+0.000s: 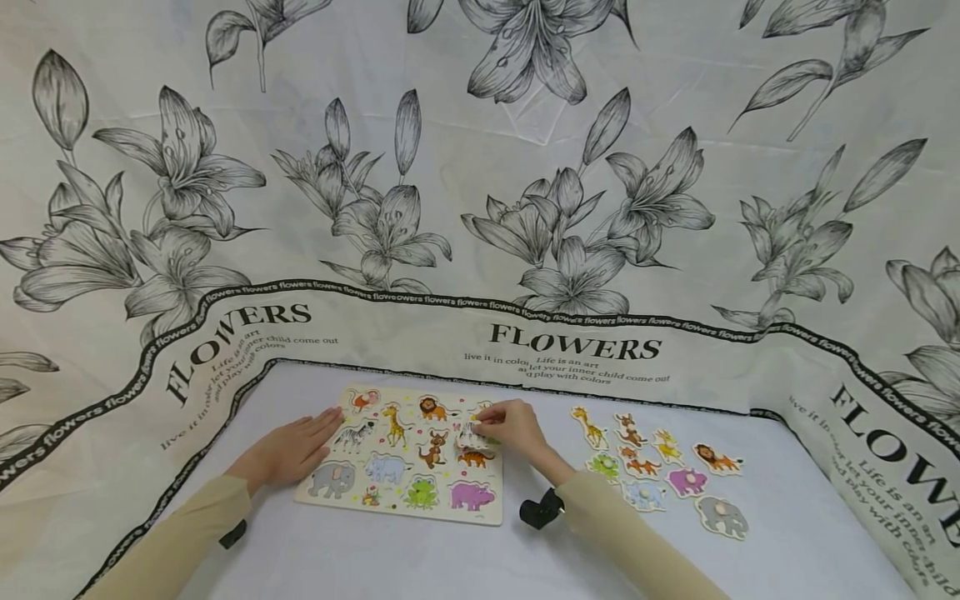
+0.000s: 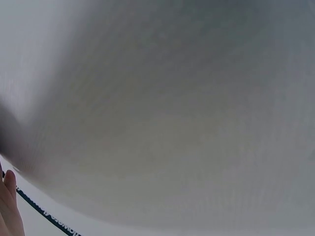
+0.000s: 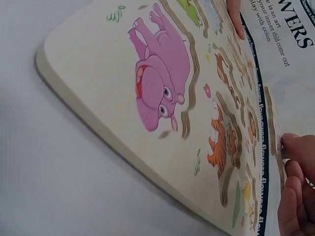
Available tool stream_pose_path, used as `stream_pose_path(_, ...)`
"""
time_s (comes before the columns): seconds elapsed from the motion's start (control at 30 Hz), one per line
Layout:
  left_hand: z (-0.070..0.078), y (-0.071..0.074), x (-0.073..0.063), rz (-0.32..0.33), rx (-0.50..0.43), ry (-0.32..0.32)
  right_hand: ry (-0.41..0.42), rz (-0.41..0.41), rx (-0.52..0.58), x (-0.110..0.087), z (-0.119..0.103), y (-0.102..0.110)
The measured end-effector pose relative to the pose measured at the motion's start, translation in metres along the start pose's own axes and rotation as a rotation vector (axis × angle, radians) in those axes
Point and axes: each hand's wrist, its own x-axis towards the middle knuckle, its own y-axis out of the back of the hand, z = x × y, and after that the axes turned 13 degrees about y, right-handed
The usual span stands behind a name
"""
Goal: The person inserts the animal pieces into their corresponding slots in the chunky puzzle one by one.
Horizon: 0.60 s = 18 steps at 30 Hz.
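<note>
A cream animal puzzle board lies on the table. Across its left edge my left hand rests with fingers straight. Most of the left wrist view is blurred sleeve cloth, with part of that hand at its lower left. My right hand pinches a zebra puzzle piece over the board's right side, just above the tiger recess. Seen from the right wrist, the piece stands edge-on between thumb and fingers, raised above the board. The pink hippo recess is nearest that camera.
Right of the board lie several loose pieces, among them a giraffe, a lion, a purple hippo and a grey elephant. Some show round knobs. Flower-printed cloth borders the white tabletop at the back and sides.
</note>
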Motion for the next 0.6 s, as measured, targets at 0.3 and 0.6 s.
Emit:
stream_pose_path(0.3, -0.002, -0.001, 0.0, -0.008, 0.007, -0.009, 0.058, -0.058, 0.023, 0.007, -0.015, -0.014)
stream_pose_path(0.6, -0.002, 0.0, 0.0, -0.003, -0.005, -0.013, 0.099, -0.072, 0.067, 0.014, -0.03, -0.032)
